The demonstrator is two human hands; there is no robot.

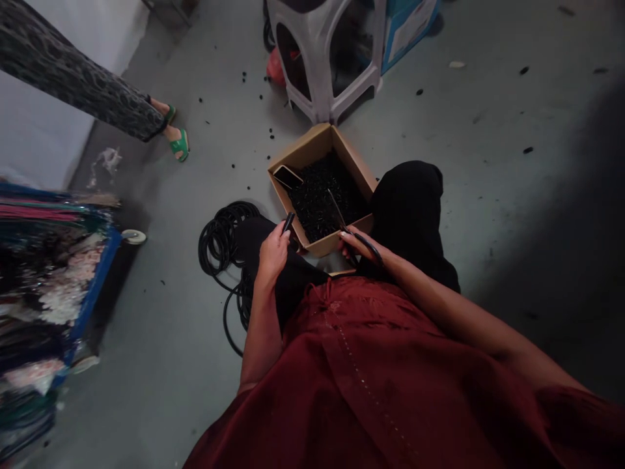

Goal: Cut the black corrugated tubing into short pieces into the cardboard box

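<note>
- Fingers (282, 236) of L hand (272, 259) wrapped round black tube (289, 223), its end up by box (326, 246).
- R hand (360, 243) gripping scissors (336, 210), blades over black bits (325, 189) in box.
- Risks, I'd judge: tube slips b/c held near its end; L fingers nicked if blades swing over.
- Dark slab (288, 177) in box corner, maybe a phone, can't confirm; could get buried if bits pile up.
- Can't tell if blades are apart, or if tube joins coil (204, 251); L leg (303, 273) blocks my view.
</note>
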